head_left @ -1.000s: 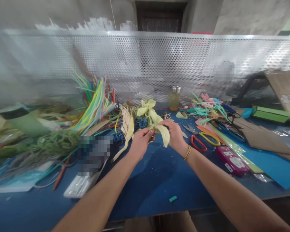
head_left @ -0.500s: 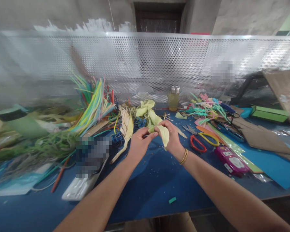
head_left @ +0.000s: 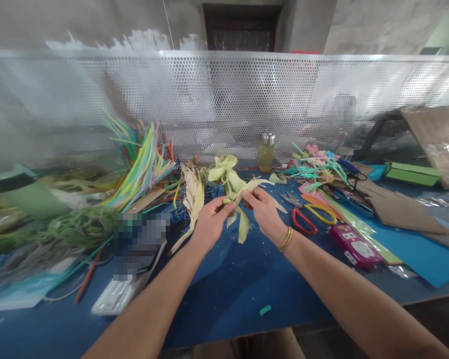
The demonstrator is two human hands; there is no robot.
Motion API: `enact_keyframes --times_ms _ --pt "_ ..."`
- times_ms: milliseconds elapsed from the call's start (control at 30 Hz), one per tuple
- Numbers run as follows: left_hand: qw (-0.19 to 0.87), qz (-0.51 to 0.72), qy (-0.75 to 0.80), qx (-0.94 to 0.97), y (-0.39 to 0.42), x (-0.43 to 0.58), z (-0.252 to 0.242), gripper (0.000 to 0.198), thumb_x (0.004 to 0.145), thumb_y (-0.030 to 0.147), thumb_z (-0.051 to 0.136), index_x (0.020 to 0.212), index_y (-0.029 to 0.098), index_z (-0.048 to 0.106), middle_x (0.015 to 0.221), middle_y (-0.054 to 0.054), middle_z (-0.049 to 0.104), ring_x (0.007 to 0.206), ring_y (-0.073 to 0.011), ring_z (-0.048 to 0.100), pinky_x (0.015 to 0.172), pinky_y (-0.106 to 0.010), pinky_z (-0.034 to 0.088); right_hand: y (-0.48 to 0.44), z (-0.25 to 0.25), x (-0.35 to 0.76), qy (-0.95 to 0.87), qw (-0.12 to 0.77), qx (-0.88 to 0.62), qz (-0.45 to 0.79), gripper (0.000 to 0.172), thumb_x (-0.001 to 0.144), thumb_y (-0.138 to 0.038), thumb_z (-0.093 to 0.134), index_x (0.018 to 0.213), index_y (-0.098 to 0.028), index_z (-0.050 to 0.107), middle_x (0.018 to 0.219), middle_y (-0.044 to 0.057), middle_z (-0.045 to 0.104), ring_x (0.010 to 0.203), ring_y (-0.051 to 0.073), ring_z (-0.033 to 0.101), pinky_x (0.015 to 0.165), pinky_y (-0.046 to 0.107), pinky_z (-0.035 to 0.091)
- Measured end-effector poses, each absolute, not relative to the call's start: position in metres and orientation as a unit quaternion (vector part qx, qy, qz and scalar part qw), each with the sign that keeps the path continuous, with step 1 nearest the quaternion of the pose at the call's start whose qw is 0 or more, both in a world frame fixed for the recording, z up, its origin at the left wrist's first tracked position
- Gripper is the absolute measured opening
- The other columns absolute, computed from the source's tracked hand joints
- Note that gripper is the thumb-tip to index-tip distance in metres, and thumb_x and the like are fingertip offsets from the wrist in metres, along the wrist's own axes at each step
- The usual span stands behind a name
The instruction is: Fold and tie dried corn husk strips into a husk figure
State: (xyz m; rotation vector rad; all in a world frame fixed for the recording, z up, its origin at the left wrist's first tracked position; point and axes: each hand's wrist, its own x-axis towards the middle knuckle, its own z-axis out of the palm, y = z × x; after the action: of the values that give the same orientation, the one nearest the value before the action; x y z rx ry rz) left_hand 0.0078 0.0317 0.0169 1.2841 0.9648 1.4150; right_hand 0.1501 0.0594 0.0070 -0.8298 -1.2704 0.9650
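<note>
Between my two hands is a pale green leafy bundle (head_left: 232,180) that looks like corn husk, its broad strips curling upward and outward. My left hand (head_left: 209,219) pinches its lower part between thumb and fingers. From the right, my right hand (head_left: 264,212) has thumb and forefinger closed on a strip of the same bundle. One loose strip (head_left: 243,229) hangs down between the hands, and another points up to the right. Just left of my left hand lies a drier, cream-coloured husk piece (head_left: 193,192) with a stalk-like tail.
Right of my hands lie scissors (head_left: 314,231) with red and yellow handles and a purple case (head_left: 353,244). Colourful strips (head_left: 142,169) and green cord (head_left: 82,222) crowd the left. A glass bottle (head_left: 266,154) stands before the perforated metal panel (head_left: 187,99).
The strip at my right hand has swung from hanging over the fingers to pointing up right. Another strip now hangs down between the hands. The whole view has shifted slightly.
</note>
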Motion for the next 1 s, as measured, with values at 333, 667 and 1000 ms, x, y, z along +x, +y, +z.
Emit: enact_keyframes --times_ms 333,667,1000 --pt "0.617 0.550 0.339 0.450 0.029 0.009 0.018 0.021 0.063 0.030 0.083 0.074 0.015 0.071 0.066 0.002 0.057 0.058 -0.0069 0.049 0.059 -0.020 0.042 0.056 0.005 0.149 -0.667 0.602 -0.361 0.251 0.028 0.096 -0.042 0.041 0.095 -0.021 0.060 0.087 0.003 0.063 0.077 0.013 0.057 0.073 0.027 0.046" --pt "0.538 0.564 0.378 0.499 0.030 0.011 0.013 0.022 0.068 0.032 0.079 0.085 0.018 0.074 0.070 0.000 0.061 0.062 -0.0088 0.051 0.066 -0.022 0.045 0.052 0.003 0.155 -0.702 0.535 -0.470 -0.030 0.022 0.095 -0.035 0.041 0.090 -0.020 0.055 0.084 0.010 0.062 0.079 0.023 0.059 0.071 0.035 0.045" --pt "0.355 0.554 0.450 0.603 0.032 0.006 0.010 0.024 0.077 0.037 0.068 0.092 0.018 0.072 0.080 -0.003 0.067 0.071 -0.0153 0.057 0.069 -0.028 0.048 0.048 0.020 0.146 -0.520 0.529 -0.481 0.467 0.017 0.085 -0.032 0.058 0.081 -0.021 0.046 0.056 -0.006 0.051 0.042 0.008 0.044 0.042 0.021 0.034"
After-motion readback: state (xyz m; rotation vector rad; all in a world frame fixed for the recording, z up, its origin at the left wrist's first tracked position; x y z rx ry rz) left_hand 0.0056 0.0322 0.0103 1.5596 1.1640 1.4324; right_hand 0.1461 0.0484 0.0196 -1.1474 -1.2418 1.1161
